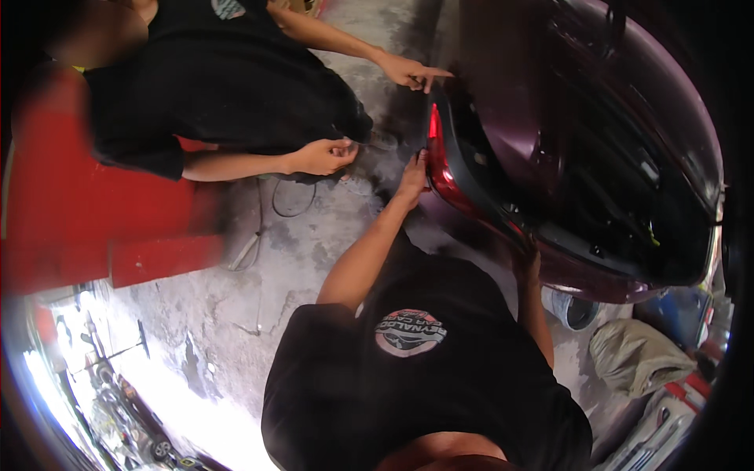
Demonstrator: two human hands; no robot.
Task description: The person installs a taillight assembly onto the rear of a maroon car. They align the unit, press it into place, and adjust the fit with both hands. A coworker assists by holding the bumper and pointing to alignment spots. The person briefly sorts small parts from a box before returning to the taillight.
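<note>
A red tail light (448, 179) sits at the rear corner of a dark purple car body (503, 94), beside the black-edged boot opening. My left hand (413, 177) is closed on the outer side of the tail light, with its fingers pointing up along the edge. At the light's other end, low and to the right, is my right hand (528, 257). It lies in shadow against the body, and its fingers are mostly hidden. Above the light, a co-worker's hand (412, 73) stretches a finger to the corner of the car. That person's other hand (326, 156) is curled in front of a black shirt.
A red cabinet or box (157, 257) stands at the left on the stained concrete floor (298, 259). A thin cable loop (294, 213) lies nearby. At the right are a grey bucket (573, 309) and a beige cloth bundle (636, 357). Assorted parts (129, 416) crowd the lower left.
</note>
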